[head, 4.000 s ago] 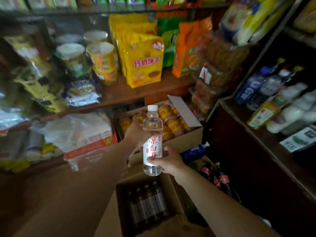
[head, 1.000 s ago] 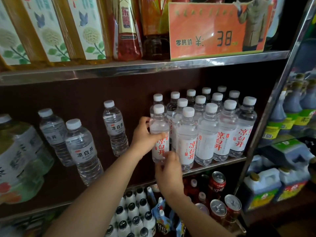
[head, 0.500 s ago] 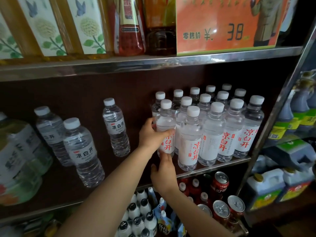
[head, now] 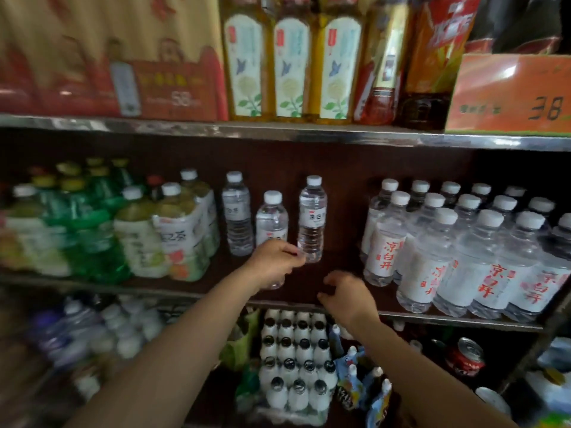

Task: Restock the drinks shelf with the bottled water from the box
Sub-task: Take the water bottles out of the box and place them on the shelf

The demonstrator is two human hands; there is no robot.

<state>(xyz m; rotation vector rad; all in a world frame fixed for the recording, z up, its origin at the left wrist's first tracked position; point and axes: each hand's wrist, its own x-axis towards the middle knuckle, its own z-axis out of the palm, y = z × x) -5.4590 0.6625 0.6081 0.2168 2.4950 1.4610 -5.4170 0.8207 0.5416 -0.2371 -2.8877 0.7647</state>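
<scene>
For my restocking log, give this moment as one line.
step: shelving water; left hand grips small water bottle; right hand empty, over shelf edge; red-label bottles stand right

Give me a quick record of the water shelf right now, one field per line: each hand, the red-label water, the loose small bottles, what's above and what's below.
left hand: at the base of a small water bottle, fingers curled; grip unclear from blur
right hand: over the middle shelf edge, fingers loosely curled, holding nothing
red-label water bottles: upright in rows at shelf right
loose small bottles: three, left of a gap
shelf above: tall tea bottles, orange price card
shelf below: white-capped bottles, red can
</scene>
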